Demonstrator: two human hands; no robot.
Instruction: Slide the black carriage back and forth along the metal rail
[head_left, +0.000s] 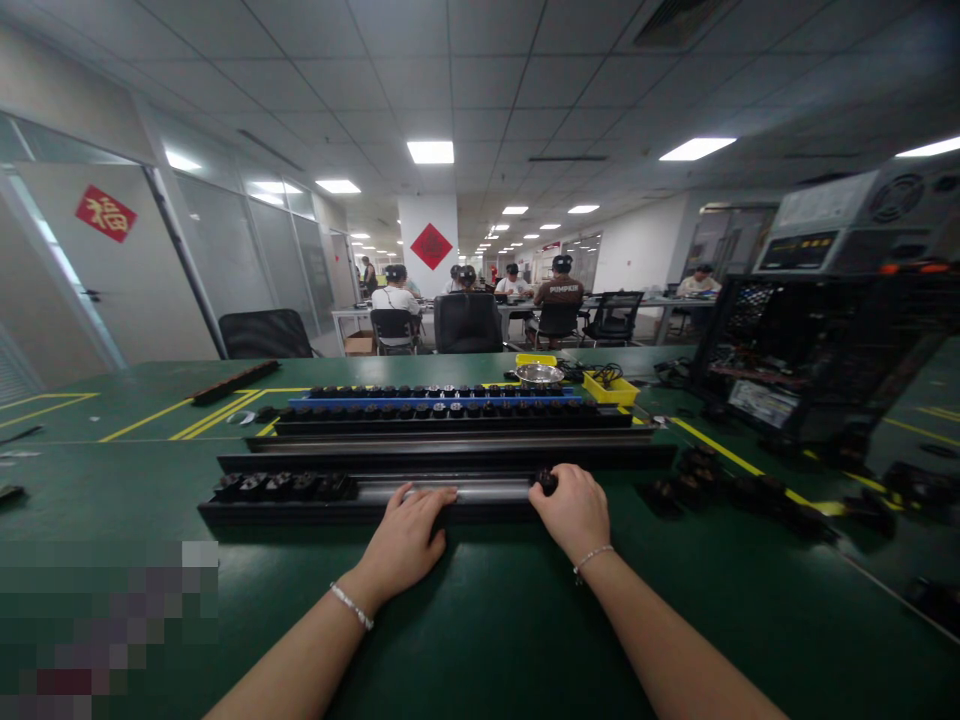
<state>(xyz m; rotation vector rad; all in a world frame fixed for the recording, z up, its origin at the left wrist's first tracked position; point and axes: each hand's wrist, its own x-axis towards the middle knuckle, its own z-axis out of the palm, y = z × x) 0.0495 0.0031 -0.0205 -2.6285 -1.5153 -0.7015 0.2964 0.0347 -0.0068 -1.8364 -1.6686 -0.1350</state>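
Note:
A long black rail [300, 513] with a silvery inner channel [487, 490] lies across the green table before me. Several small black parts [277, 487] sit in a row in its left end. My left hand [405, 535] rests on the rail's middle, its fingers stretched over the channel and nothing visible in its grasp. At the right end of the channel, my right hand [574, 510] pinches a small black part [548, 482]. That part's lower side is hidden behind the fingers.
Beyond lie more black rails [450, 460] and a blue strip [435, 402] lined with small parts. Loose black parts [701, 470] are heaped at right, near an opened computer case [780, 350]. A metal dish [538, 373] and yellow tray [611, 388] stand behind. People sit at far tables.

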